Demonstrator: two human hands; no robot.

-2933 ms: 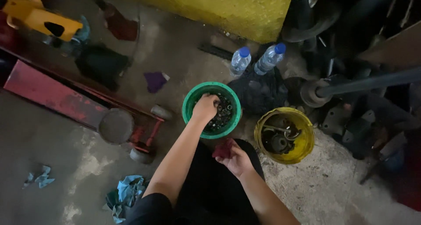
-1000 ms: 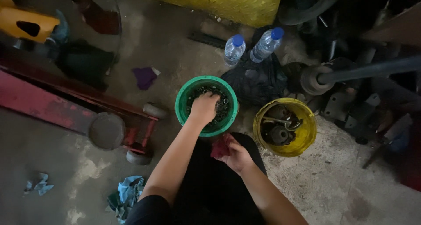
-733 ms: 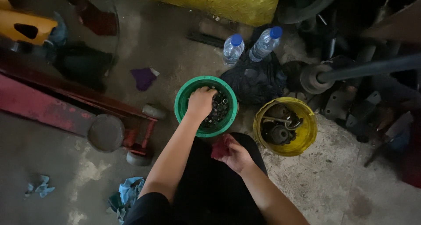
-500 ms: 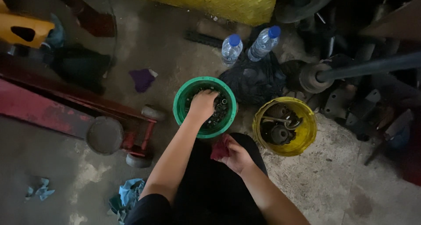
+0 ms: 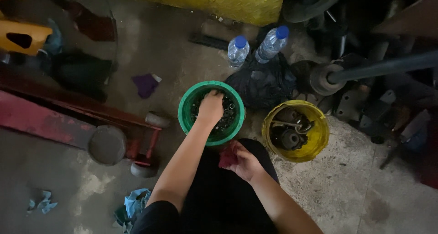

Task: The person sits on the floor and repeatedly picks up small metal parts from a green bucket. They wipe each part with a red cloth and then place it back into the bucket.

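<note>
— Where are my hands sitting right now?

— Your left hand (image 5: pixel 211 108) is reaching down into the green bucket (image 5: pixel 188 107), fingers curled among the small dark metal parts (image 5: pixel 227 117) piled inside. Your grip there is bent inward as if closing, but I cannot tell whether it actually has hold of a piece, because the back of your hand is covering the fingertips.

— And the other one?

— Your right hand (image 5: pixel 245 161) is resting low over your dark lap, just beside the near rim of the green bucket, and its grip is closing around a crumpled red rag (image 5: pixel 227 157).

— So which step am I in?

— By the look of it, you are sorting through the parts in the bucket, with the rag kept ready. That is my reading, not something plainly shown.

— What does the next move need?

— You are needing a firm pinch on one piece and a straight lift clear of the rim, so nothing is dragging other parts out onto the floor (image 5: pixel 346 188). The yellow bucket (image 5: pixel 319 138), holding larger metal pieces, is standing near on your right, apart from the green one; the two water bottles (image 5: pixel 237 51) are standing beyond both.
</note>
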